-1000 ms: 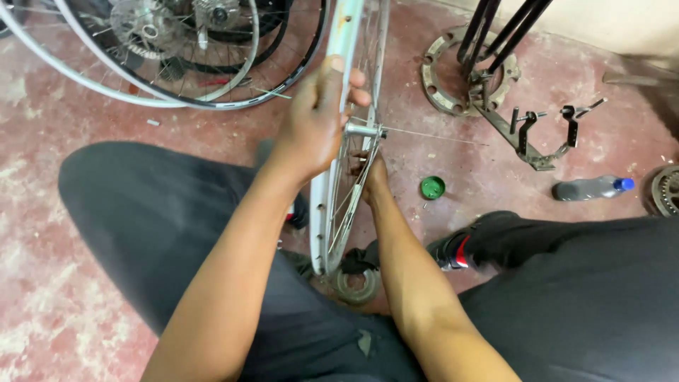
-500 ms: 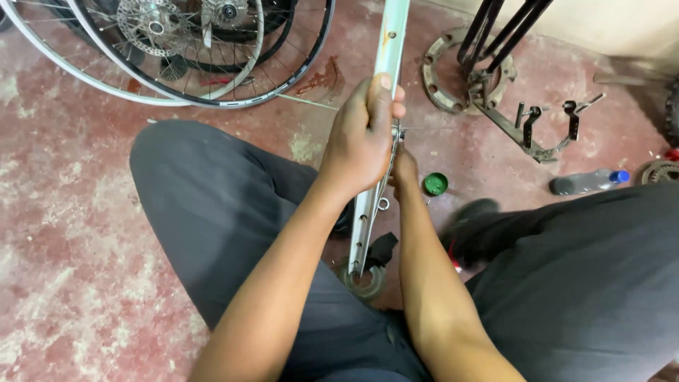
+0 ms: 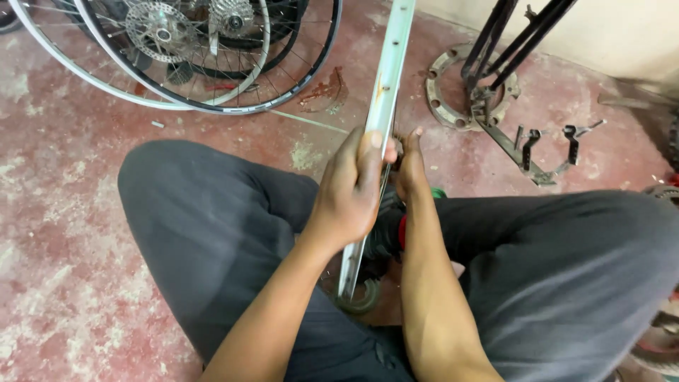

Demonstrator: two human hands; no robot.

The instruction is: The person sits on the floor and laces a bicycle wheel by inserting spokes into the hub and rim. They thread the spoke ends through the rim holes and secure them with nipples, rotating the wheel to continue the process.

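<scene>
Left hand (image 3: 350, 191): fingers closed around the silver wheel rim (image 3: 385, 92), which stands edge-on between the knees, running from above the fingers down below the wrist. Right hand (image 3: 410, 164) just behind the rim, fingers pinched at the spokes; what they grip, cannot tell. Up-left of the fingers: spare wheels (image 3: 177, 49) on the red floor (image 3: 64, 177). Up-right: black metal stand (image 3: 509, 92).

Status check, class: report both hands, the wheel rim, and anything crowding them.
Left hand gripping silver rim, edge-on. Right hand behind it at the spokes. Spare wheels lie clear beyond.
</scene>
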